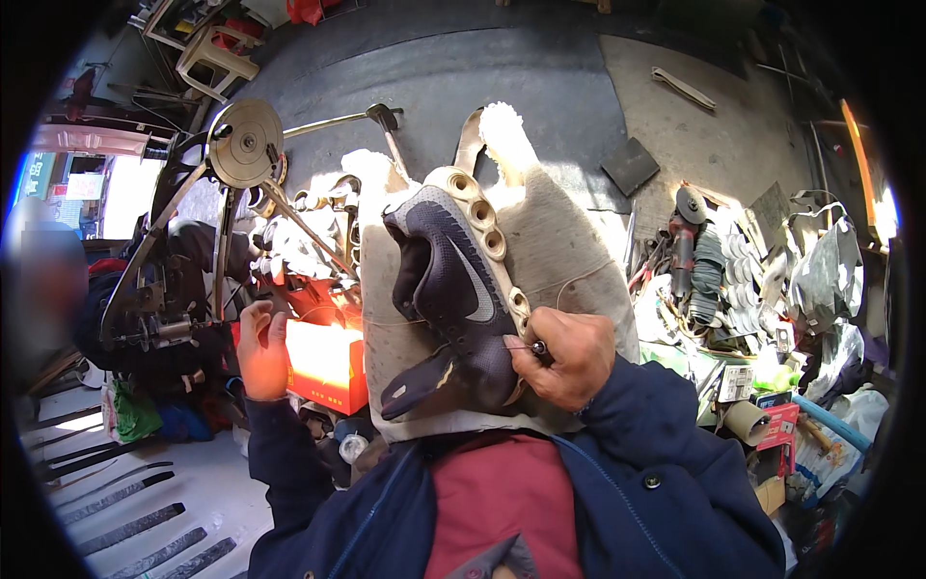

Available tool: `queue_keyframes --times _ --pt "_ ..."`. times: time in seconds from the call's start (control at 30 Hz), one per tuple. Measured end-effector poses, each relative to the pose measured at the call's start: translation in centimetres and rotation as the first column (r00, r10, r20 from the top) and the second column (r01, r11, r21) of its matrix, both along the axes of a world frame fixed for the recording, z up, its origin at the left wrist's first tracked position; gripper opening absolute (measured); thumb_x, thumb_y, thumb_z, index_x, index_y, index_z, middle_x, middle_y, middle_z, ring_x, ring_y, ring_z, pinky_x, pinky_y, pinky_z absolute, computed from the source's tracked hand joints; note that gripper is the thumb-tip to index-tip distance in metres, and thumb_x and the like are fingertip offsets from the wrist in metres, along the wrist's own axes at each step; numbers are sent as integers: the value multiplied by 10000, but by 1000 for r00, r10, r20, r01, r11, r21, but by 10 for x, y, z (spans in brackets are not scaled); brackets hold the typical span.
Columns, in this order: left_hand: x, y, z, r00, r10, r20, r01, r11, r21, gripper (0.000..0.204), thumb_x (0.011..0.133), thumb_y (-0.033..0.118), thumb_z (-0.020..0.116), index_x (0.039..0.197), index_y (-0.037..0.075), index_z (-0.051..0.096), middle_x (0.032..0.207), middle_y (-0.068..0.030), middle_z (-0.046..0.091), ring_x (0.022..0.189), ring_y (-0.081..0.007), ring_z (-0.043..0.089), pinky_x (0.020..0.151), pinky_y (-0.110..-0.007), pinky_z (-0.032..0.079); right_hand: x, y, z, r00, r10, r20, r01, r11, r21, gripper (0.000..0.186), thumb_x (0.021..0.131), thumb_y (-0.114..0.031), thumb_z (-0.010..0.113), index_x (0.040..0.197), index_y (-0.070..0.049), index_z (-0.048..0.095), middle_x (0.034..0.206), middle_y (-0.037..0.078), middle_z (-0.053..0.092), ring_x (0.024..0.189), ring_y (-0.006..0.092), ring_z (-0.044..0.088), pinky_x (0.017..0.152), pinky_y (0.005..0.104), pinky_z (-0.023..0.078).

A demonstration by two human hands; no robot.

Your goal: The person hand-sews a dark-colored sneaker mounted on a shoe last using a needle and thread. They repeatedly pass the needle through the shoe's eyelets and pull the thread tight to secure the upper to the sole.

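Note:
A beige boot (550, 241) with a dark navy panel (453, 289) and fleece lining rests upright against my chest. My right hand (564, 357) presses on the boot's lower right side and pinches a small awl or needle tool (538, 347), with a thin thread running across the boot's side. My left hand (260, 347) is raised to the left of the boot, fingers curled, beside an orange box (328, 367); I cannot see anything in it.
A hand-cranked stitching machine with a round wheel (246, 143) stands at the left. Piles of soles, tools and boxes (733, 289) crowd the right side. A plastic stool (217, 53) sits at the far back left, and dark rubber strips (125, 502) lie at lower left.

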State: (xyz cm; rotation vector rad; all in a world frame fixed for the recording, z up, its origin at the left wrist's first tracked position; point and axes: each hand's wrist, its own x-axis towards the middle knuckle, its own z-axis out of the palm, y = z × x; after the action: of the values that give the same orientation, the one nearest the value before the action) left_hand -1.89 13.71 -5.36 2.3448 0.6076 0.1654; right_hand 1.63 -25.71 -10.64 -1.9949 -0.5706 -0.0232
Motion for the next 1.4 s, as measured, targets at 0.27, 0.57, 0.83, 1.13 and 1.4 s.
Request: queue_keyframes --times 0.27,0.57,0.83,1.13,1.4 --pt "9 -159 -5 988 -111 104 117 111 -987 692 934 59 675 1523 11 317 1466 -185 515 1362 -290 524 1144 -406 421 -1 -11 5 982 47 -182 -13 983 184 221 877 -160 775 816 -65 584 677 89 614 555 240 606 513 372 444" --pt "31 -174 -15 764 -645 -26 396 500 -770 697 876 59 810 1469 -8 449 1321 -67 610 1210 -155 566 1052 -337 467 -1 -58 -1 835 -333 -437 391 919 47 237 965 -153 697 1131 7 645 893 71 652 610 61 510 579 231 421" --pt "31 -193 -21 907 -408 -108 59 376 -925 635 860 -21 787 1422 24 493 1273 -59 638 1172 -188 614 1024 -345 504 -33 -49 19 944 70 -321 8 972 236 450 956 87 537 1395 11 599 900 146 614 760 226 612 721 283 500" --pt "32 -200 -19 938 -305 -167 -55 344 -937 510 863 -33 755 1338 24 579 1189 -52 683 1083 -174 652 957 -326 527 -33 -45 9 930 128 -344 -39 966 255 470 904 130 581 1367 54 609 797 124 565 682 230 549 653 317 466" --pt "34 -204 -19 943 -295 -151 -39 354 -935 512 860 -38 749 1339 22 579 1200 -50 682 1102 -167 647 979 -335 522 -30 -47 9 914 143 -380 -60 973 222 481 892 131 575 1365 48 614 796 122 570 680 244 551 654 324 465"
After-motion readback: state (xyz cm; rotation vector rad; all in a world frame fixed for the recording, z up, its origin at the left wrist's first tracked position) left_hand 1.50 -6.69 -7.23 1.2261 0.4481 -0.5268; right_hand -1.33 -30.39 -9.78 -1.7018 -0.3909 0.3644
